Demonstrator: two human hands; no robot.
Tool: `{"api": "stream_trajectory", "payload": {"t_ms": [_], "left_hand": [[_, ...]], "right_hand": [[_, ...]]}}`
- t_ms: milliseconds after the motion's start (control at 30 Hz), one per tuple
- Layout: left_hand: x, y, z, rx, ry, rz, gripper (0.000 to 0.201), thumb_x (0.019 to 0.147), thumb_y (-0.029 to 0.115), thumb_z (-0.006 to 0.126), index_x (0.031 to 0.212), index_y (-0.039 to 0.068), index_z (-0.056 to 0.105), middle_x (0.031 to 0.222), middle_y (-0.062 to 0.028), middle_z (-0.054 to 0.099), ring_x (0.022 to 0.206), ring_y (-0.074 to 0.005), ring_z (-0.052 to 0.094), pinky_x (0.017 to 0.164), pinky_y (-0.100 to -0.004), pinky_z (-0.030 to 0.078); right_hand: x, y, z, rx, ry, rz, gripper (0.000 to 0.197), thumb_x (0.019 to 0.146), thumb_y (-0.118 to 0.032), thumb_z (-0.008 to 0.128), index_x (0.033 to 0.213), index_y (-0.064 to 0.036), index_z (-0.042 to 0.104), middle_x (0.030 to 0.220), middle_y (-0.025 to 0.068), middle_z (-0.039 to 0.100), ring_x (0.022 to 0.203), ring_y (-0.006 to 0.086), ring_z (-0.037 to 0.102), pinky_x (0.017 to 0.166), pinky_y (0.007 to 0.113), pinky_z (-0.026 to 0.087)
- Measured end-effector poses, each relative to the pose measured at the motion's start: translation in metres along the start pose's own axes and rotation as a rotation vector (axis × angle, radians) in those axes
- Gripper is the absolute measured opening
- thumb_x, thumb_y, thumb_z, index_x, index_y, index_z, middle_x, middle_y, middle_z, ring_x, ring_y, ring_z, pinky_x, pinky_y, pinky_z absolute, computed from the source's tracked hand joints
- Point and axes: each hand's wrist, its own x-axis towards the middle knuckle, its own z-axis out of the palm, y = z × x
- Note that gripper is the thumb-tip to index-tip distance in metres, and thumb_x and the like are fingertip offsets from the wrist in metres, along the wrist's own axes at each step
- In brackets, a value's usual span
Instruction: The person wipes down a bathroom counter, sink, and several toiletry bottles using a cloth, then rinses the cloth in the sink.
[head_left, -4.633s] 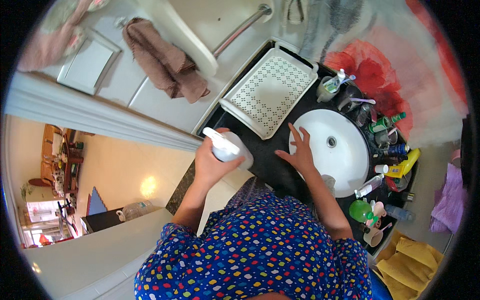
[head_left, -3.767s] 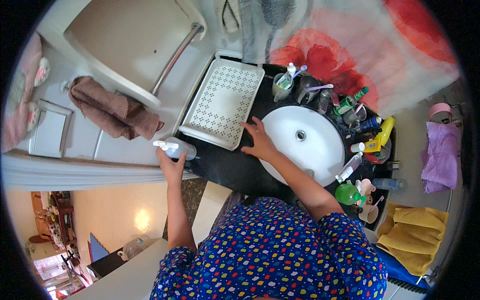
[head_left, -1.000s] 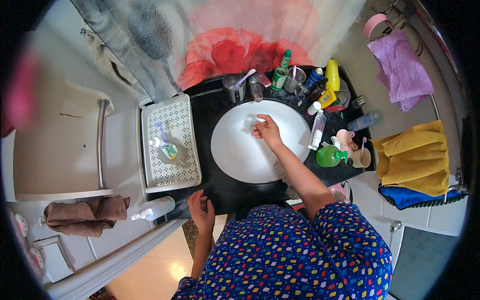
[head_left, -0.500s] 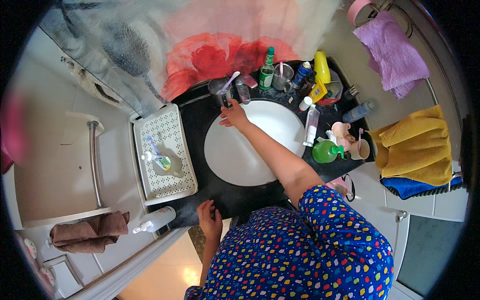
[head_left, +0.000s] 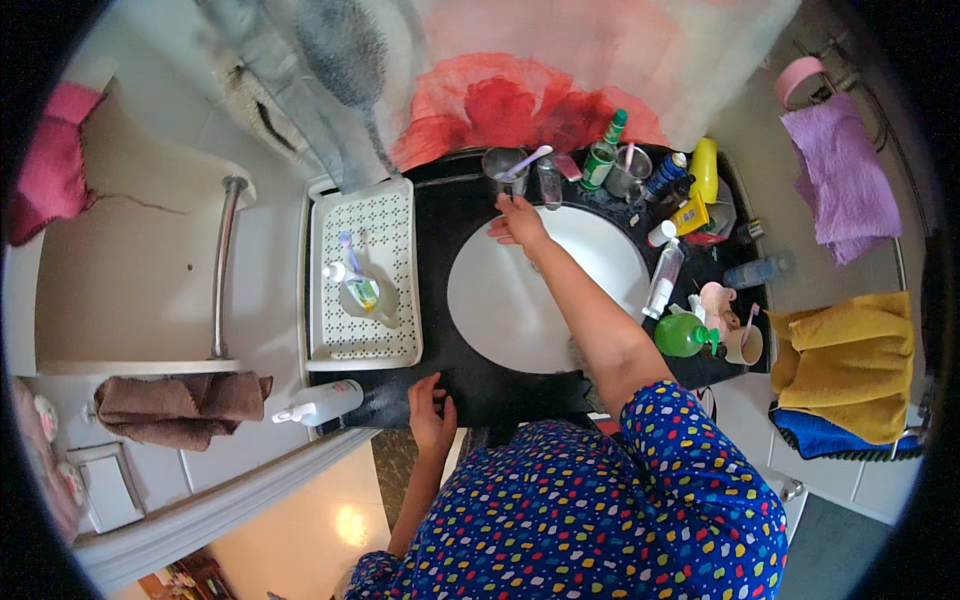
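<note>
My right hand [head_left: 518, 222] reaches over the far rim of the white oval sink [head_left: 490, 320], fingers apart and holding nothing I can see. Its fingertips are right by the base of a dark see-through cup [head_left: 497, 183]; whether they touch it I cannot tell. A purple-and-white toothbrush [head_left: 528, 162] leans in that cup, and a small clear bottle [head_left: 549, 185] stands beside it. My left hand [head_left: 431, 416] rests at the near edge of the black counter [head_left: 480, 398], its fingers loosely spread and empty, close to a white pump bottle [head_left: 325, 402] lying down.
Left of the sink, a white perforated tray [head_left: 330, 335] holds a clear pump bottle [head_left: 363, 293] and a toothbrush. Along the right stand a green bottle [head_left: 602, 160], a metal mug [head_left: 628, 180], tubes and a green soap dispenser [head_left: 682, 335]. A yellow towel [head_left: 845, 350] hangs beyond.
The whole view has swung, so the scene sits further right in the picture. My right hand stays by the cup, and my left hand stays at the counter edge.
</note>
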Motion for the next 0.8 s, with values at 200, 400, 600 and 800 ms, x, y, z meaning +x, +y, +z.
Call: {"api": "stream_trajectory", "payload": {"t_ms": [200,400,600,800], "left_hand": [[0.004,-0.006,-0.004,-0.096,0.086,-0.042,0.045,0.077,-0.005,0.06,0.12,0.007,0.053,0.115,-0.0131,0.049,0.086,-0.0188,0.059,0.066,-0.0272,0.052],[-0.007,-0.016,-0.003,-0.054,0.044,-0.072,0.043,0.078,-0.004,0.06,0.119,0.007,0.053,0.116,-0.0122,0.049,0.087,-0.0194,0.061,0.067,-0.0288,0.053],[-0.014,-0.003,-0.005,-0.053,0.061,-0.071,0.044,0.077,-0.001,0.062,0.119,0.009,0.054,0.115,-0.0116,0.052,0.086,-0.0223,0.062,0.071,-0.0328,0.052],[-0.029,-0.002,-0.017,-0.052,0.138,-0.11,0.044,0.076,-0.002,0.062,0.118,0.008,0.054,0.114,-0.0113,0.052,0.086,-0.0221,0.061,0.069,-0.0322,0.051]], "right_hand": [[-0.065,0.027,0.004,-0.103,-0.049,-0.162,0.031,0.095,-0.036,0.05,0.101,-0.0063,0.052,0.079,0.0073,0.06,0.065,0.0162,0.065,0.057,0.024,0.05],[-0.114,0.006,0.06,-0.183,-0.324,-0.216,0.023,0.097,-0.031,0.048,0.097,-0.0084,0.053,0.081,0.0045,0.062,0.067,0.0151,0.065,0.061,0.024,0.05],[-0.081,0.001,0.133,-0.213,-0.439,-0.216,0.028,0.096,-0.035,0.049,0.095,-0.0076,0.053,0.077,0.0068,0.062,0.063,0.0165,0.065,0.054,0.026,0.051],[-0.039,0.0,0.163,-0.245,-0.357,-0.073,0.035,0.094,-0.04,0.05,0.098,-0.0057,0.052,0.073,0.0088,0.061,0.056,0.0177,0.064,0.046,0.03,0.052]]}}
